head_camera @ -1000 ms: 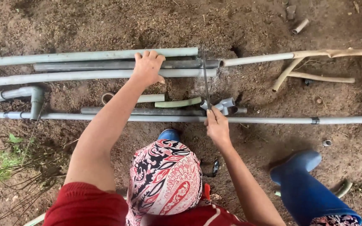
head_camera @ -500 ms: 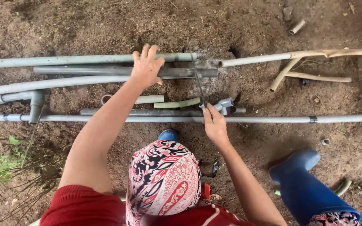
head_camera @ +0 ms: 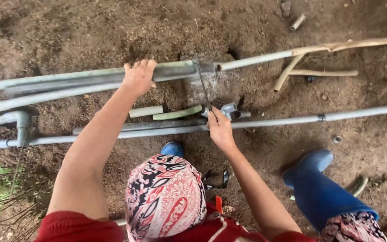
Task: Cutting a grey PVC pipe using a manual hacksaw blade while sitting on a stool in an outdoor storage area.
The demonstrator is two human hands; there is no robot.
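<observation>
Seen from above, a person in a red top and a patterned red, white and black headscarf (head_camera: 164, 197) bends over bare brown soil (head_camera: 68, 36) where several long grey plastic pipes lie across the frame. The left hand (head_camera: 139, 77), just left of centre in the upper half, presses down on the thick grey plastic pipe (head_camera: 175, 70), its fingers curled over the far side, apparently to keep the pipe from rolling. The right hand (head_camera: 220, 127), near the centre, is clenched around the handle of a thin-bladed hacksaw (head_camera: 201, 80), whose blade runs up and away to cross the thick pipe near its right end, next to where a narrower pipe emerges. A pale patch lies on the soil under the blade, possibly sawdust. Just beside the right hand sits a grey pipe fitting (head_camera: 229, 109), and short cut lengths of pale green pipe (head_camera: 177, 113) rest below the thick pipe. A blue rubber boot (head_camera: 312, 179) stands at lower right, planted wide, and dry wooden sticks (head_camera: 323, 71) lie at upper right.
</observation>
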